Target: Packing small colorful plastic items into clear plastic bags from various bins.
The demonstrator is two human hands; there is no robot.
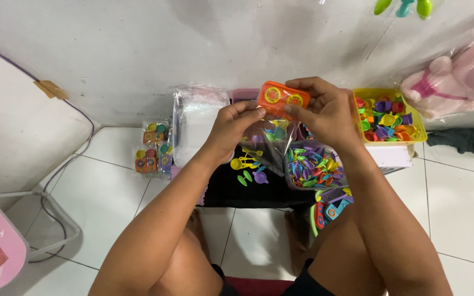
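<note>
I grip the orange toy stove [277,98] with both hands, left hand [231,123] and right hand [327,112], pinching the clear bag [267,145] wide beneath.

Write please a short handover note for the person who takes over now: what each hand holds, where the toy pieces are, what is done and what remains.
Left hand: fingers pinch the clear plastic bag open; a few small toy pieces are already inside.
Right hand: fingers hold the orange toy stove above the bag mouth, not yet inside.
Supplies: yellow bin of toy cups at right; clear tub of coloured utensils below the hands; loose utensils on the black surface.
Done: filled packs lie at left on the floor.
Left: the stove into the bag; the bag is still open.
</note>
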